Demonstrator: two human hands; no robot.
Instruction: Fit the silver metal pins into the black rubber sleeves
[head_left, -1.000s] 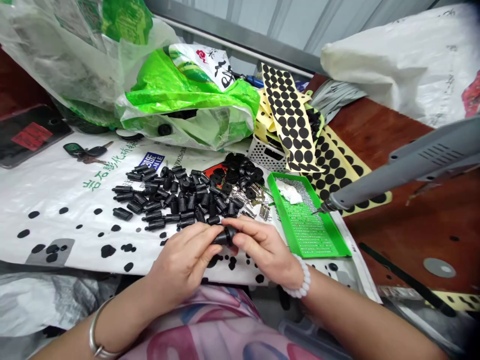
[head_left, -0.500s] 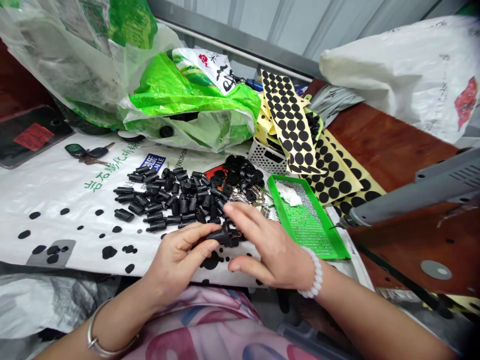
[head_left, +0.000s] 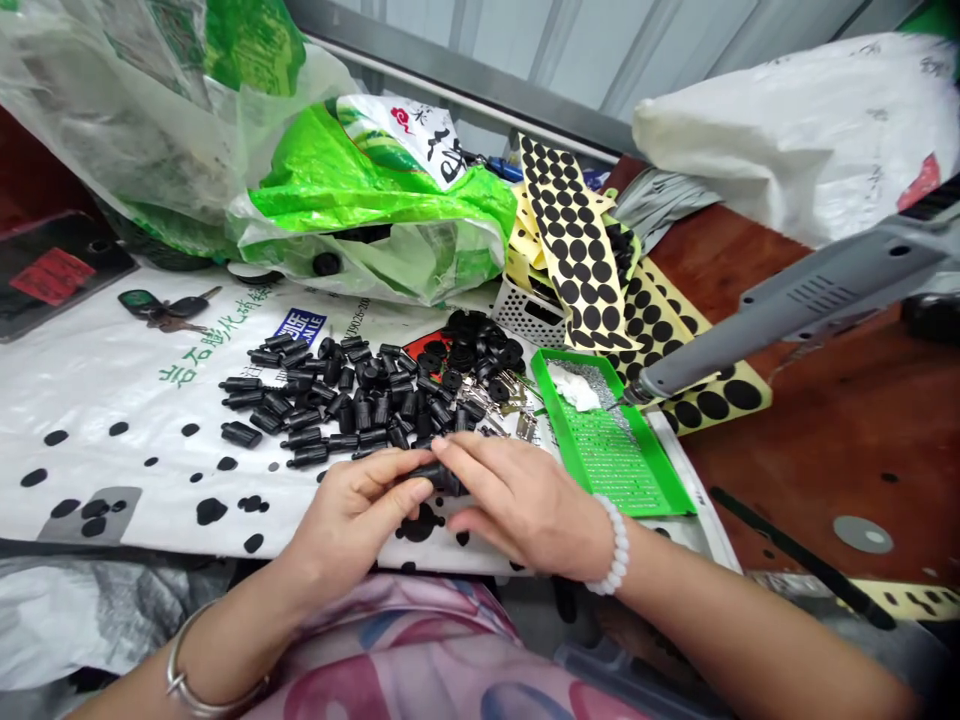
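Between thumb and fingers, my left hand (head_left: 356, 515) pinches a black plastic plug (head_left: 442, 478), held roughly level above the cloth. My right hand (head_left: 525, 505) is closed over the plug's right end, its fingers hiding that part. Just beyond my hands lies a heap of black cylindrical plastic pieces (head_left: 352, 390). Black ring-shaped caps (head_left: 480, 345) and small metal clips (head_left: 510, 398) are piled at its right side. Right of these stands a green tray (head_left: 679, 490) with rows of tiny screws and a white lump in it.
A grey electric screwdriver (head_left: 720, 350) hangs at the right, its tip over the tray. Behind are a perforated basket (head_left: 525, 312), sheets of black round stickers (head_left: 574, 240) and a green plastic bag (head_left: 375, 190). Keys (head_left: 169, 310) lie at the left on the white sheet (head_left: 150, 400).
My right hand has moved left and closed over the plug's end, where its fingers were apart before. The screwdriver has swung left over the tray. The view has shifted slightly.
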